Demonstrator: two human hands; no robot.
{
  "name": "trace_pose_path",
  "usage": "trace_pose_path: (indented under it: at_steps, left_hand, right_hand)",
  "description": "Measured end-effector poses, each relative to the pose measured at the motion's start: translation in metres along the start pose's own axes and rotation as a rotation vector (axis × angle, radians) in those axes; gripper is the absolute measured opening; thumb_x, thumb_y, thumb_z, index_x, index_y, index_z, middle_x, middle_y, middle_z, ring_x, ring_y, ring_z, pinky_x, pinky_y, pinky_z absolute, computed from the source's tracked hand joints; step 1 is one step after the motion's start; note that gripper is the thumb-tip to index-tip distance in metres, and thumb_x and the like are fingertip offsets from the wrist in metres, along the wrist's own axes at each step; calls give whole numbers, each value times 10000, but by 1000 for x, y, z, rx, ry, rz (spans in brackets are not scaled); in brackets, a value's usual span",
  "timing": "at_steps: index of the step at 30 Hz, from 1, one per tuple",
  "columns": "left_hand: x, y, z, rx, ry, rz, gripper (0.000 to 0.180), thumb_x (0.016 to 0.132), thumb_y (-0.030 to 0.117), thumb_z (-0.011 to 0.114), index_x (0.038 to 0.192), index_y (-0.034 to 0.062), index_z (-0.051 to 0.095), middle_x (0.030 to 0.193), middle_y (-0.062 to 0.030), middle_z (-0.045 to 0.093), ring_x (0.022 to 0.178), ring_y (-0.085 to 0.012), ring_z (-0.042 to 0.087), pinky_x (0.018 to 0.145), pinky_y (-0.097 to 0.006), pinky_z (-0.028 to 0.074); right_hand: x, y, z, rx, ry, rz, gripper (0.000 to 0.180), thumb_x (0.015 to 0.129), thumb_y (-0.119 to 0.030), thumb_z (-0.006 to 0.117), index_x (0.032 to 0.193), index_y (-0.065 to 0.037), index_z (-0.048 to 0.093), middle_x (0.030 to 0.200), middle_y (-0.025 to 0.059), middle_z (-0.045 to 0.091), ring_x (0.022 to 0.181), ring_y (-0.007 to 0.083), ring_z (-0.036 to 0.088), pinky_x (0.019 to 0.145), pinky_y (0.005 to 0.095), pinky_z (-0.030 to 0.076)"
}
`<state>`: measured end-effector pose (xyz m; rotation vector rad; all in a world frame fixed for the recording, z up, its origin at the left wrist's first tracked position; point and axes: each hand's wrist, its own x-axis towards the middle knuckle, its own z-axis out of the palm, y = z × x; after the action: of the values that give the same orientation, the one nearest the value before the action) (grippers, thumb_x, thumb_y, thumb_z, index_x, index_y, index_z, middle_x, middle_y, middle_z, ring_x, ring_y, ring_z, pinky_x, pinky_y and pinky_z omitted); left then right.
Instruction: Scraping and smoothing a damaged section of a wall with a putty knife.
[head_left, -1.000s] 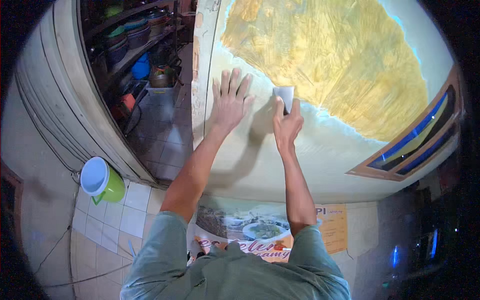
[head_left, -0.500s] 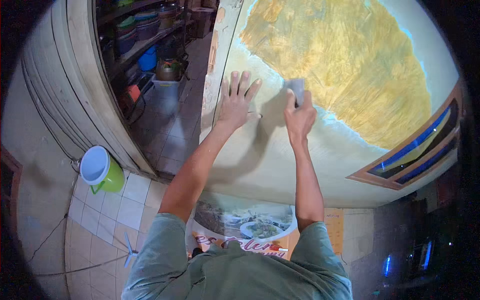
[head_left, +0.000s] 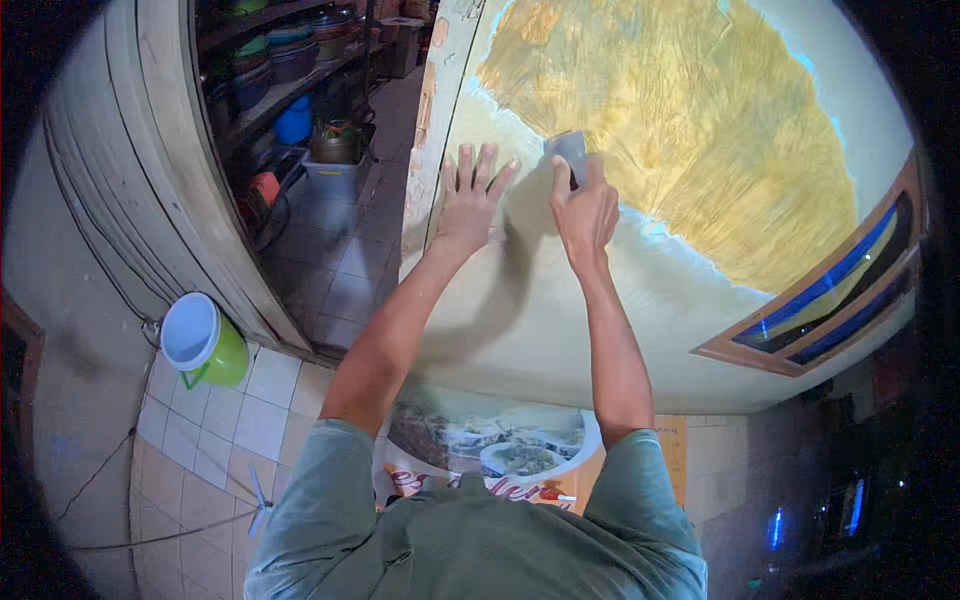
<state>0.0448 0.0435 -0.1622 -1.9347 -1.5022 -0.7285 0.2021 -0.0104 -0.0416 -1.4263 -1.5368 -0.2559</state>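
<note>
My right hand (head_left: 587, 215) grips a flat grey rectangular scraper (head_left: 569, 150), thumb on one face. Its blade lies against the wall at the lower left border of a large yellowish-brown patch (head_left: 690, 130). That patch has a streaky, wrinkled surface and a ragged pale edge. To the left, my left hand (head_left: 466, 210) rests flat on the pale wall (head_left: 540, 310) with its fingers spread, holding nothing. It is close to the wall's chipped vertical edge (head_left: 428, 130) beside the doorway.
A wood-framed window (head_left: 800, 340) is set in the wall at right. Through the doorway at left are shelves (head_left: 270, 100) of stacked basins and a grey tub (head_left: 340, 178). A green bucket (head_left: 228, 358) stands on the tiles; a printed banner (head_left: 440, 435) hangs below my arms.
My right hand and the scraper have moved up and to the left along the patch's border. The left hand stays against the wall in nearly the same spot.
</note>
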Motion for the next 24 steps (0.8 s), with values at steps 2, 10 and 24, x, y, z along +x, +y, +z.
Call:
trace_pose_path:
  at_steps: [2, 10, 24]
  left_hand:
    - [-1, 0, -6, 5, -12, 5, 1307, 685, 524, 887, 1680, 252, 84, 1719, -220, 13, 1557, -534, 16, 1228, -696, 96]
    - [-9, -1, -31, 13, -111, 22, 1323, 673, 503, 896, 1678, 268, 69, 1723, -211, 26, 1556, -537, 1, 1234, -700, 61]
    - [-17, -3, -34, -22, -103, 59, 1353, 651, 415, 929, 1677, 241, 64, 1721, -224, -30, 1555, -534, -31, 1225, -710, 101]
  right_hand:
    - [0, -2, -2, -22, -11, 2, 396, 949, -393, 692, 995, -6, 624, 762, 290, 686, 762, 516, 672, 677, 563, 514]
    - [-20, 14, -16, 26, 37, 33, 388, 952, -393, 680, 1014, -15, 620, 743, 298, 673, 771, 517, 670, 685, 573, 510]
    - [-18, -10, -29, 3, -43, 86, 400, 950, -414, 679, 1021, -22, 646, 794, 286, 699, 791, 513, 674, 716, 568, 521]
